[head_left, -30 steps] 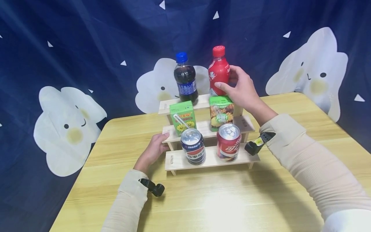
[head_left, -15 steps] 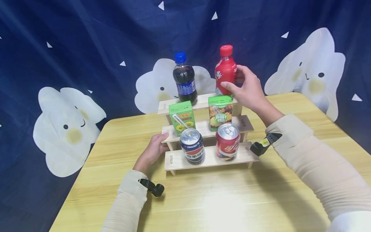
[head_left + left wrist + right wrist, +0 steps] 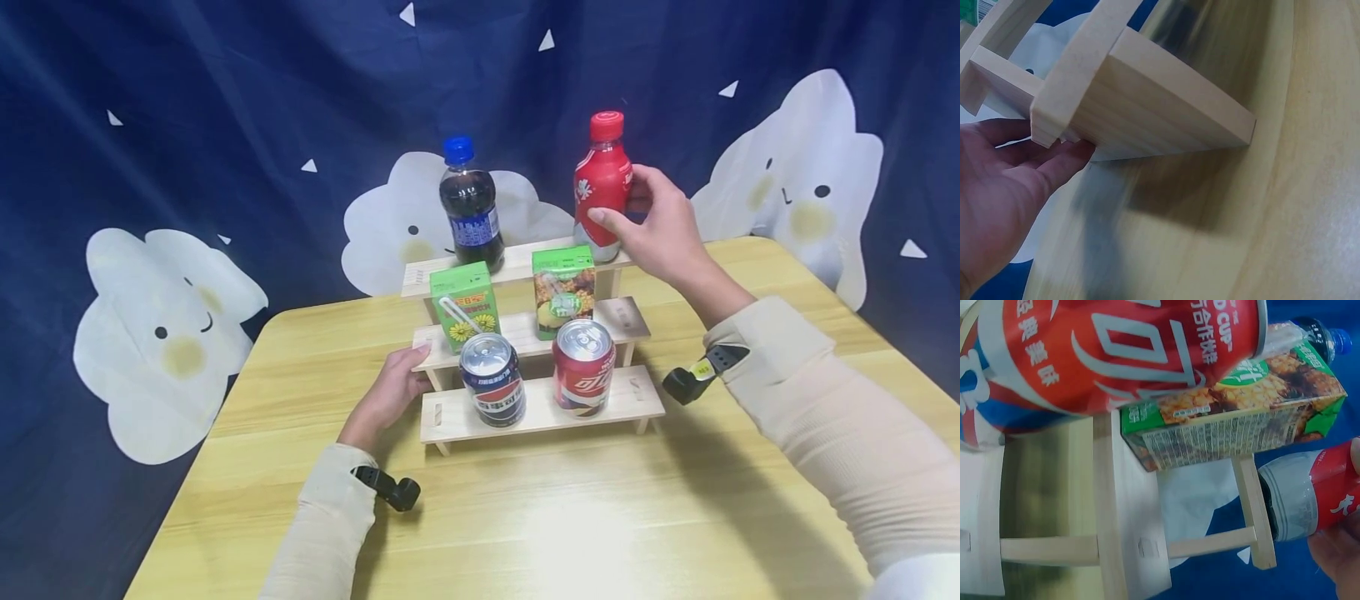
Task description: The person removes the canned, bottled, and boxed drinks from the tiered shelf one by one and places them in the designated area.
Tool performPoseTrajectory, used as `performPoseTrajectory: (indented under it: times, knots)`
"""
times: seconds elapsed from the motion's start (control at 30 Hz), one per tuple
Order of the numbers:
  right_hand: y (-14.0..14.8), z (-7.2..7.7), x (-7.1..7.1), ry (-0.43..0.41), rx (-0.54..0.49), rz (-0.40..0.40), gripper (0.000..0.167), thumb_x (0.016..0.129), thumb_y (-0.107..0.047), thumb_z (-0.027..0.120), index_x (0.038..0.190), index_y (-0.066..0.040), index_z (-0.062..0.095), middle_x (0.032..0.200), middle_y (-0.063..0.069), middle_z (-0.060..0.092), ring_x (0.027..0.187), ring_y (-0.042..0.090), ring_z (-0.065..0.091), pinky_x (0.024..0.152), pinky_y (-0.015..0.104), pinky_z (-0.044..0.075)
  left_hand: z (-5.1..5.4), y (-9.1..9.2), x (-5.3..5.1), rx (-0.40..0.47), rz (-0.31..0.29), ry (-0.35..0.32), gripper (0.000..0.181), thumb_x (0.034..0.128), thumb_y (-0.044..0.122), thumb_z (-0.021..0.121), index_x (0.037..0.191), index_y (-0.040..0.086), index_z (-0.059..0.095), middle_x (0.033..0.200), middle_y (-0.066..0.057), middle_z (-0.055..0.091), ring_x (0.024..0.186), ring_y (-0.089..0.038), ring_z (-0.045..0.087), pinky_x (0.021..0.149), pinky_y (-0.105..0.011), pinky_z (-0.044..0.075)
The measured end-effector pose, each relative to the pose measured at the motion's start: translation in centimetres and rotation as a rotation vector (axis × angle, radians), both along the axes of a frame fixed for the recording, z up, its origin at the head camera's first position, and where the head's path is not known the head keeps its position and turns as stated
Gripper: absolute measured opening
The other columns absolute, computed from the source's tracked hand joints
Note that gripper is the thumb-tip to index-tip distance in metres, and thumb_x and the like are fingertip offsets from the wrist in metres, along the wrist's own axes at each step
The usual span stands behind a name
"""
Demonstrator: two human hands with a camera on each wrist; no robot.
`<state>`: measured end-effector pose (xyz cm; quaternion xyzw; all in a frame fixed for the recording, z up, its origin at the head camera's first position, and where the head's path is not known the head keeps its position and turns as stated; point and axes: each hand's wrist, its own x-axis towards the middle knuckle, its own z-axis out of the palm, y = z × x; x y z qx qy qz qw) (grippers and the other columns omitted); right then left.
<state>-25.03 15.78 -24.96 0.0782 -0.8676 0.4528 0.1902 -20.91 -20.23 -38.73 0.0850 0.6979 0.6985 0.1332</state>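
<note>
My right hand (image 3: 666,229) grips a red-capped soda bottle (image 3: 602,187) from its right side, thumb across the front. The bottle is upright at the right end of the top step of a three-step wooden display rack (image 3: 542,414); in the right wrist view its base (image 3: 1282,500) meets the top board. My left hand (image 3: 392,387) holds the left end of the middle step, thumb above and fingers beneath. In the left wrist view those fingers (image 3: 1063,165) lie under the board's end. A blue-capped cola bottle (image 3: 474,225) stands at the top left.
On the middle step are a green chrysanthemum drink carton (image 3: 467,310) and a pineapple-picture drink carton (image 3: 564,296). A dark blue can (image 3: 495,392) and a red can (image 3: 583,375) stand on the lowest step. Wooden table (image 3: 480,517) surrounds the rack; a blue curtain (image 3: 247,75) hangs behind.
My right hand has moved the red-capped bottle rightward along the top step, from behind the pineapple carton to the step's right end. The left hand keeps its hold on the rack.
</note>
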Motion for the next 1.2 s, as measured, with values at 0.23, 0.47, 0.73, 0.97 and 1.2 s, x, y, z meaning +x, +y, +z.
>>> performPoseTrajectory:
  times: [0.23,0.47,0.73,0.97,1.2]
  knots:
    - [0.9,-0.1,0.2,0.004,0.004,-0.033,0.070,0.085,-0.035,0.068,0.142,-0.009,0.036,0.131,0.013,0.053,0.116,0.028,0.055,0.098,0.045,0.045,0.0,-0.1,0.0,0.004,-0.012,0.008,0.052,0.0996,0.025,0.034,0.134,-0.014,0.037,0.108,0.002,0.061,0.100,-0.009,0.060,0.092,-0.037,0.048]
    - [1.8,0.0,0.5,0.025,0.022,-0.084,0.069,0.085,-0.034,0.067,0.142,-0.008,0.037,0.129,0.014,0.055,0.114,0.029,0.056,0.097,0.044,0.046,-0.1,-0.1,-0.1,0.004,-0.027,0.005,0.054,0.0999,0.026,0.035,0.134,-0.015,0.037,0.110,0.001,0.061,0.101,-0.010,0.060,0.092,-0.036,0.049]
    - [2.8,0.0,0.6,-0.015,0.022,-0.134,0.071,0.086,-0.038,0.064,0.144,-0.010,0.034,0.134,0.013,0.052,0.118,0.030,0.054,0.098,0.045,0.045,0.0,0.0,0.0,0.006,-0.021,-0.001,0.052,0.1001,0.025,0.033,0.134,-0.014,0.036,0.106,0.004,0.062,0.100,-0.009,0.061,0.089,-0.033,0.049]
    - [4.1,-0.3,0.5,-0.008,-0.022,-0.182,0.066,0.086,-0.038,0.064,0.141,-0.011,0.040,0.131,0.014,0.055,0.116,0.030,0.056,0.098,0.040,0.046,-0.1,0.0,0.0,0.009,-0.009,-0.003,0.052,0.0996,0.024,0.034,0.133,-0.015,0.037,0.103,0.006,0.063,0.099,-0.009,0.061,0.090,-0.032,0.049]
    - [5.6,-1.8,0.5,0.001,0.006,-0.203,0.063,0.086,-0.036,0.065,0.137,-0.007,0.045,0.128,0.016,0.057,0.113,0.033,0.058,0.097,0.041,0.046,-0.1,0.0,0.0,0.008,-0.018,0.002,0.052,0.1001,0.025,0.033,0.132,-0.016,0.037,0.102,0.007,0.063,0.098,-0.009,0.061,0.089,-0.032,0.049]
